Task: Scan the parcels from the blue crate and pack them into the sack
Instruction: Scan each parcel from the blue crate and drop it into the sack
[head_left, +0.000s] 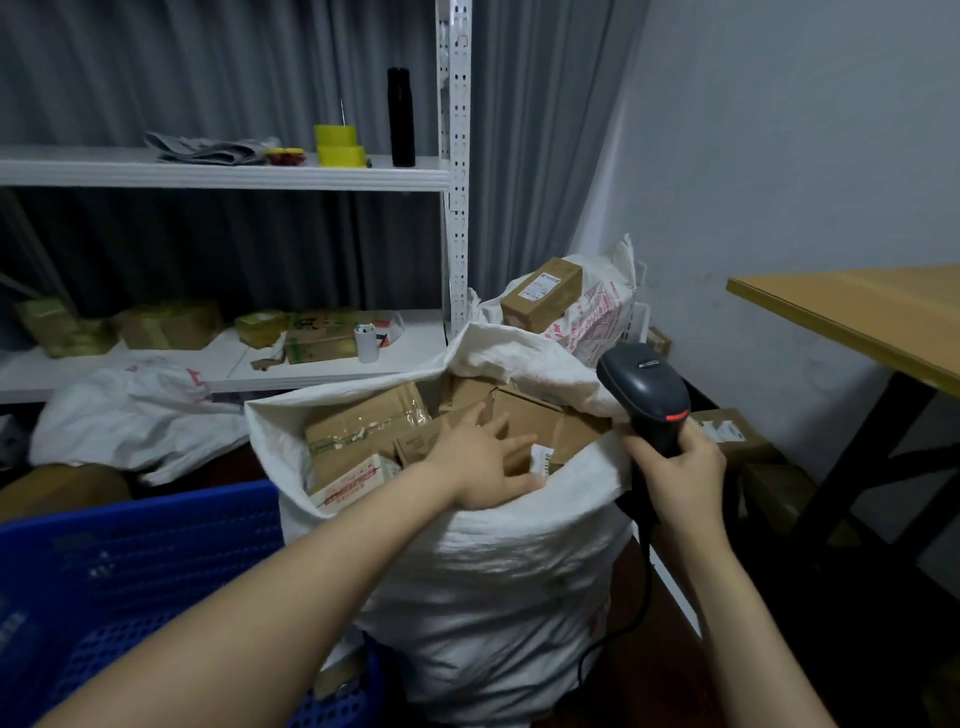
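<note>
A white woven sack (498, 577) stands open in the middle, filled near its brim with several brown cardboard parcels (358, 426). My left hand (480, 460) reaches into the sack's mouth with fingers spread and straight, resting on a parcel (540, 418) with a white label. At the sack's right rim my right hand (675, 467) grips the handle of a dark grey barcode scanner (647, 397), whose head points up and whose cable hangs down beside the sack. The blue crate (130, 582) sits at the lower left, its inside mostly hidden by my left arm.
A second white sack (597, 306) with a brown parcel on top stands behind. White shelving (223, 171) on the left carries yellow tape rolls, a black bottle and boxes. A wooden table (872, 312) juts in at the right, with parcels below. A limp white bag (135, 415) lies left.
</note>
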